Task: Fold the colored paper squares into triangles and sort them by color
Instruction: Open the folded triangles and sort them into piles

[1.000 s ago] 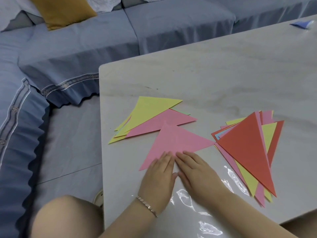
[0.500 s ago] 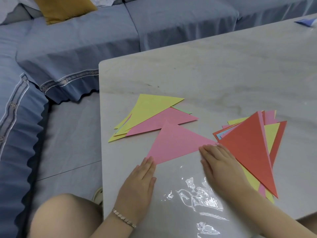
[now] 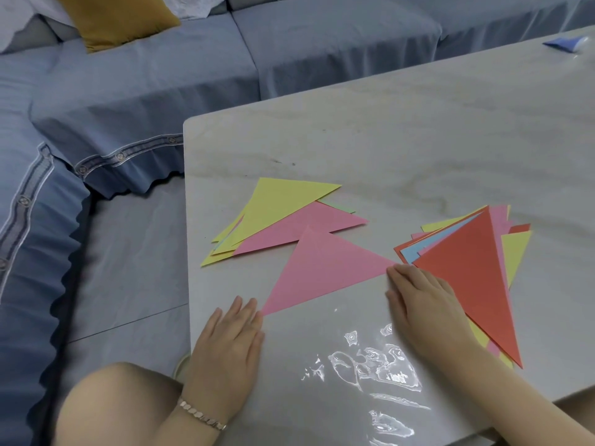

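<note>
Head view, read from left to right. A blue sofa [image 3: 145, 91] runs along the left and far sides, with a mustard cushion [image 3: 119, 17] lying on it at the top left. The pale marbled table [image 3: 386, 140] fills the middle and right of the frame.

The left hand [image 3: 228, 342] lies palm down on the table near the front left corner, with a beaded bracelet [image 3: 201, 415] on the wrist. Its fingers [image 3: 249, 309] are straight and close together and hold nothing. The tips touch the lower left corner of the folded pink triangle [image 3: 325, 268].

Beyond that hand is the left stack [image 3: 225, 252]. It has a yellow triangle [image 3: 280, 204] on top, a second pink triangle [image 3: 299, 230] overlapping the yellow one's near edge, more yellow edges beneath, and a thin green sliver [image 3: 338, 207] at the far side.

The folded pink triangle lies flat between the two stacks. Its apex points away and overlaps the near edge of the left stack's pink sheet. Its surface is smooth, with clean straight edges.

The right hand [image 3: 425, 304] lies palm down with its fingers [image 3: 402, 275] straight and slightly spread, gripping nothing. The tips are at the triangle's right corner. The hand is just beside the right stack, and whether it rests on the stack's edge cannot be determined.

The right stack is topped by a red triangle [image 3: 473, 278]. Light blue [image 3: 410, 252], pink and yellow [image 3: 515, 252] edges fan out beneath it. A small blue item [image 3: 561, 43] lies at the table's far right edge, well apart from the stacks.
</note>
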`<state>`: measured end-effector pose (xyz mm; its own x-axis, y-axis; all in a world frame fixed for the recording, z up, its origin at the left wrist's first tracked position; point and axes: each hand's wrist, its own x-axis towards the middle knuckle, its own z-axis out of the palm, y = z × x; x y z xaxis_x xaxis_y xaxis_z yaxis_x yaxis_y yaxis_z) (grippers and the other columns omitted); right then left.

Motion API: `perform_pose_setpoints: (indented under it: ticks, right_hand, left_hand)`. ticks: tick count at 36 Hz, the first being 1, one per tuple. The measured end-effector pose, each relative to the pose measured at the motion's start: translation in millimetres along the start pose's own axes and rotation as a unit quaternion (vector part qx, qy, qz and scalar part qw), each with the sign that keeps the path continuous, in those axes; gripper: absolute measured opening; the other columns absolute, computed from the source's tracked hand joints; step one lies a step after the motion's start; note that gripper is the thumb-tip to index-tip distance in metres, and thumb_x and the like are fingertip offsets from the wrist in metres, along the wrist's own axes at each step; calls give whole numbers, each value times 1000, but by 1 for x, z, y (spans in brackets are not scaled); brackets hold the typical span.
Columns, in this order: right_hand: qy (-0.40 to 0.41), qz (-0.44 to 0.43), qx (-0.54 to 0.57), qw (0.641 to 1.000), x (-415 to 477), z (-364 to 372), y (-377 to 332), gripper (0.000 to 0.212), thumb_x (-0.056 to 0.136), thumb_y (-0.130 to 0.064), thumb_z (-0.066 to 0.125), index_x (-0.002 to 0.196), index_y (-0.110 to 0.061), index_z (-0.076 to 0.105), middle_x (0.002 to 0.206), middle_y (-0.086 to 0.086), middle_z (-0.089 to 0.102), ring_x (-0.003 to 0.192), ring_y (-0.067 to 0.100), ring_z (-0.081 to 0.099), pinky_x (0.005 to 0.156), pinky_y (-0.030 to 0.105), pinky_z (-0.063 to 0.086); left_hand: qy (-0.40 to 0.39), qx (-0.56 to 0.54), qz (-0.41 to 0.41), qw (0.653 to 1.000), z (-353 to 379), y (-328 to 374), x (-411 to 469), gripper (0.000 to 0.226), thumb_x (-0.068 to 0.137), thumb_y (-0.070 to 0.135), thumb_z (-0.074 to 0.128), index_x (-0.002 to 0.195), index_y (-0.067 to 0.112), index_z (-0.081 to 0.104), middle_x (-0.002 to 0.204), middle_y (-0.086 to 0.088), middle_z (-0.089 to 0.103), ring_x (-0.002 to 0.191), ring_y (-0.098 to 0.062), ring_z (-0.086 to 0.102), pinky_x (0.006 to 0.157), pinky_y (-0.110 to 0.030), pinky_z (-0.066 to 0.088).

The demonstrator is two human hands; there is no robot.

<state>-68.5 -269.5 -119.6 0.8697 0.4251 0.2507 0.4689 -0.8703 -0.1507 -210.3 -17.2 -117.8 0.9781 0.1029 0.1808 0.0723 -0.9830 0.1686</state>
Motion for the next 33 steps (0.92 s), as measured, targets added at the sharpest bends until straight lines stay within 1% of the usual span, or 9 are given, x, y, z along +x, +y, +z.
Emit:
perform_pose_setpoints:
  ticks: [5, 7, 10, 15, 18, 21, 24, 28, 33]
  right_hand:
    - [5, 1, 8, 1000, 2, -1, -3, 43, 85, -27, 34, 99, -7, 69, 95, 5, 67, 83, 27, 65, 72, 36, 51]
    - [-1, 4, 7, 1000, 1, -1, -2, 43, 84, -27, 34, 99, -7, 69, 95, 5, 67, 83, 27, 65, 72, 36, 51]
    - [-15, 7, 5, 1000, 0, -3, -2, 41, 84, -25, 36, 99, -7, 69, 96, 5, 67, 84, 27, 66, 71, 36, 51]
    - [-36, 38, 86, 995, 0, -13, -5, 16, 85, -8, 55, 82, -13, 70, 88, 2, 64, 85, 25, 60, 78, 31, 39]
    - [9, 114, 122, 986, 3, -29, 5, 15, 78, -6, 67, 90, -13, 72, 98, 6, 64, 93, 29, 56, 84, 36, 40]
    - [24, 211, 79, 974, 12, -42, 26, 33, 77, -12, 71, 109, -4, 65, 108, 22, 56, 101, 41, 49, 88, 47, 40]
    - [-100, 328, 37, 939, 16, -51, 38, 59, 81, -35, 66, 130, -9, 45, 121, 26, 41, 112, 40, 36, 95, 45, 31]
    - [-161, 348, -12, 924, 15, -49, 38, 55, 82, -42, 64, 118, -6, 43, 114, 26, 42, 107, 40, 39, 89, 43, 35]
    - [-164, 367, -14, 916, 15, -47, 40, 56, 80, -44, 65, 113, -5, 44, 111, 29, 44, 105, 40, 40, 87, 42, 35]
  left_hand:
    - [15, -33, -84, 996, -12, 23, 32, 26, 80, 28, 52, 70, 10, 68, 76, -2, 66, 70, -25, 65, 64, -32, 48]
    - [-54, -53, -145, 987, -20, 36, 50, 21, 82, 30, 62, 93, 12, 65, 91, -3, 64, 84, -26, 62, 71, -35, 46]
    - [-154, -51, -225, 961, -21, 46, 72, 55, 83, 46, 59, 128, 18, 42, 119, -5, 49, 111, -26, 47, 89, -32, 39]
    - [-223, -88, -284, 929, -22, 47, 94, 65, 76, 43, 69, 125, 14, 37, 121, -11, 45, 107, -31, 52, 85, -34, 44]
    - [-231, -111, -288, 923, -21, 40, 97, 68, 72, 40, 73, 123, 14, 37, 116, -9, 52, 105, -29, 53, 83, -32, 44]
    - [-218, -125, -288, 924, -18, 37, 96, 56, 71, 39, 74, 112, 16, 44, 104, -5, 59, 102, -27, 54, 80, -32, 45]
    - [-203, -120, -271, 933, -16, 42, 91, 33, 78, 37, 67, 92, 17, 46, 90, -5, 58, 95, -28, 54, 72, -32, 42]
    - [-132, -163, -242, 947, -18, 48, 85, 13, 93, 22, 48, 87, 10, 45, 74, -3, 50, 74, -26, 47, 64, -31, 36]
    - [2, -250, -252, 935, -36, 41, 102, 13, 96, 16, 42, 91, 6, 48, 75, -11, 49, 74, -31, 47, 60, -30, 27]
